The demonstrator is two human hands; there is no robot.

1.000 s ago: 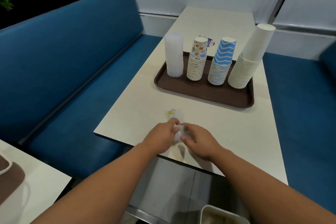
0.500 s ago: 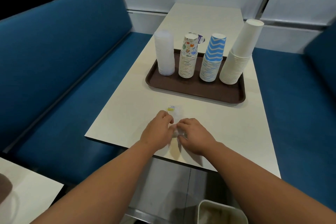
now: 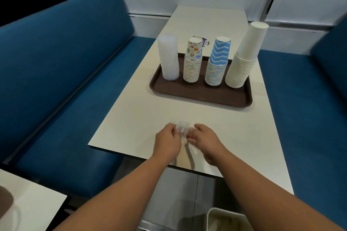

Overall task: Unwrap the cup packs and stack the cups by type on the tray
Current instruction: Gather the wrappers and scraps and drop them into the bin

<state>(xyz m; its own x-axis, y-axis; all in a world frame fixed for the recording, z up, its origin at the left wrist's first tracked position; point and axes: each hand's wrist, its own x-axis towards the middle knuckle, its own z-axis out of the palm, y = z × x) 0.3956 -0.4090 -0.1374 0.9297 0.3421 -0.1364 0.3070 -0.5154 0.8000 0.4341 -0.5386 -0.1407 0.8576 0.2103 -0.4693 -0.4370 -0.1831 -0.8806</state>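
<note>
A brown tray (image 3: 199, 95) on the cream table holds four upside-down cup stacks: clear plastic cups (image 3: 168, 58), cartoon-print cups (image 3: 193, 62), blue zigzag cups (image 3: 217, 62) and tall white cups (image 3: 246, 56). Near the table's front edge, my left hand (image 3: 166, 141) and my right hand (image 3: 203, 141) both pinch a crumpled clear plastic wrapper (image 3: 182, 127) between them, fingers curled around it. Most of the wrapper is hidden by my fingers.
Blue bench seats (image 3: 65, 73) flank the table (image 3: 142, 122) on both sides. A bin's pale rim (image 3: 225, 217) sits below the table's front edge. A small purple-and-white item (image 3: 205, 41) lies behind the tray. Another table corner (image 3: 28, 208) shows at the lower left.
My hands have stayed together on the wrapper and keep crumpling it; its yellow-green label no longer shows. The view has shifted slightly.
</note>
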